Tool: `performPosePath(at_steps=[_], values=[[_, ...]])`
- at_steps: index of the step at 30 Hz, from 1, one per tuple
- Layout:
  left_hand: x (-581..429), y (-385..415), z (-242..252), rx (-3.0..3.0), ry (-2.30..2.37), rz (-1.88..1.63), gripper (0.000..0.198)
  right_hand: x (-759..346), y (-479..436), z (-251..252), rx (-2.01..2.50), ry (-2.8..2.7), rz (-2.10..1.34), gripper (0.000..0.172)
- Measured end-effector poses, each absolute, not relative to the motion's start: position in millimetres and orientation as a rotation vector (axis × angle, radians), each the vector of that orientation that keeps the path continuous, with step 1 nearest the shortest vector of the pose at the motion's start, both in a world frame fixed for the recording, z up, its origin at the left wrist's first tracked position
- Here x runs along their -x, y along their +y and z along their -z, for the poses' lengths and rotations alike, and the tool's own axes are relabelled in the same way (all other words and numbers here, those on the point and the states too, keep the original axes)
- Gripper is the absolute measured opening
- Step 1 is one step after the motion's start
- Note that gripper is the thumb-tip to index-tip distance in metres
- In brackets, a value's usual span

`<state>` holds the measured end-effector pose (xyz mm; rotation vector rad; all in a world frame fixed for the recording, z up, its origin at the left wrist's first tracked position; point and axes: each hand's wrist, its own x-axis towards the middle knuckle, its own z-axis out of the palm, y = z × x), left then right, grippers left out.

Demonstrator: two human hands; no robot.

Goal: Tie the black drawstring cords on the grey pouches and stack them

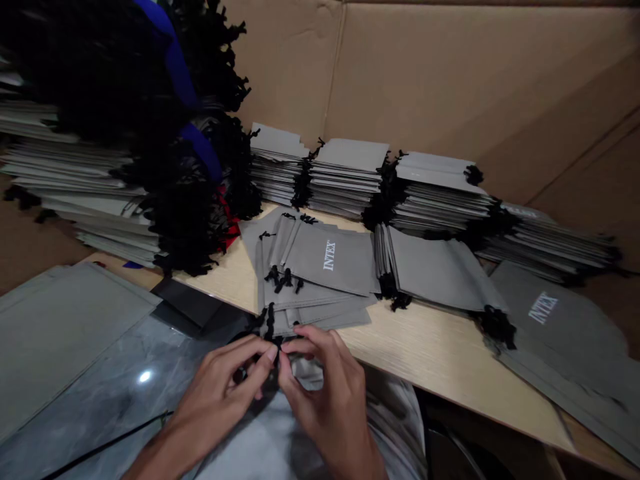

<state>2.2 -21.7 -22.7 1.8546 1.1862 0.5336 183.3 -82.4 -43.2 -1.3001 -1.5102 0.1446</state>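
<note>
In the head view my left hand (227,383) and my right hand (327,383) meet at the front edge of the table. Both pinch a short black cord (278,347) between thumb and forefinger, their fingertips nearly touching. Just beyond lies a loose pile of grey drawstring bags (330,257), the top one printed INTEX in white. Knotted black cord ends (285,277) stick out from the pile's left side. Which bag the pinched cord belongs to is hidden by my fingers.
A pale wooden table (410,347) carries stacked grey bags (345,177) along a cardboard wall (450,80). On the left rises a tall stack (100,200) with bunched black cords and a blue strap (203,150). More bags (565,333) overhang the right edge.
</note>
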Motion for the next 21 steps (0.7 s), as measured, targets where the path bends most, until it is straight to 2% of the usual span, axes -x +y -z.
performPosePath(at_steps=[8, 17, 21], values=[[-7, -28, 16, -1.807, 1.213, -0.567, 0.039, -185, -83, 42, 1.29, -1.489, -0.23, 0.036], [-9, -33, 17, -1.787, 1.194, -0.624, 0.035, -178, -85, 54, 1.337, -1.502, -0.233, 0.014], [-6, -31, 25, -1.823, 1.144, -0.623, 0.036, -170, -84, 56, 1.422, -1.487, -0.165, 0.01]])
